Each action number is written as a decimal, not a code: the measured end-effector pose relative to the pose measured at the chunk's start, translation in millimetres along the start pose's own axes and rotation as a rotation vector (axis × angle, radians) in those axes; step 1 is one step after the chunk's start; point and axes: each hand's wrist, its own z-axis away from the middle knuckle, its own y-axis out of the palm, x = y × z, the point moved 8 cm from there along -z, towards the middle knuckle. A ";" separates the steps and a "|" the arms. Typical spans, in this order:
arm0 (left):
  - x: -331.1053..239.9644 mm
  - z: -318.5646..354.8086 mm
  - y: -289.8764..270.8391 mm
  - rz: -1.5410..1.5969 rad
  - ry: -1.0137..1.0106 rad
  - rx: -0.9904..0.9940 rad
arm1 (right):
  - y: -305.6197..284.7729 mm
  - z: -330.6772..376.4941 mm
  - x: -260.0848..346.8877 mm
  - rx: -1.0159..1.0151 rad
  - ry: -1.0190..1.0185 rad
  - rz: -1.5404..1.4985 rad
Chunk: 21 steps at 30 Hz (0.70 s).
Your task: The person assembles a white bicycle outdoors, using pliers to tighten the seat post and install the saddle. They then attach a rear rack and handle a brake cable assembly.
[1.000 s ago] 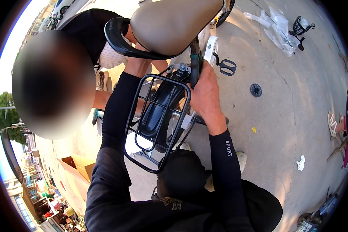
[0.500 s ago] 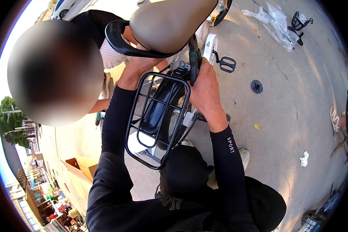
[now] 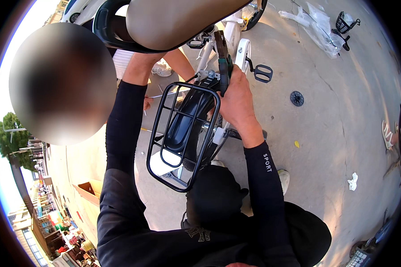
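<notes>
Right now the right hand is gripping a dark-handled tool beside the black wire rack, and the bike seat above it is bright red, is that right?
Not quite. The head view shows the seat is tan, not red. The rest holds: the right hand grips a dark-handled tool beside the black wire rack.

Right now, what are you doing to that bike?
A person in black sleeves leans over the back of a white bicycle. The right hand grips a dark-handled tool beside the black rear rack, just under the tan seat. The left hand reaches up beneath the seat. A black mudguard shows through the rack. Another person stands close on the left, and a loose pedal sticks out over the concrete ground.
</notes>
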 end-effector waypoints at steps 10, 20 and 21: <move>13.4 -1.2 25.5 0.783 -0.266 -0.268 | -4.0 -2.1 -8.0 -0.055 -0.029 0.018; -30.1 -10.1 21.3 1.218 -0.286 -0.306 | -8.3 -0.3 -0.1 -0.031 -0.005 -0.040; -30.9 -8.6 21.5 1.245 -0.293 -0.319 | -8.6 0.1 0.5 -0.037 0.007 -0.045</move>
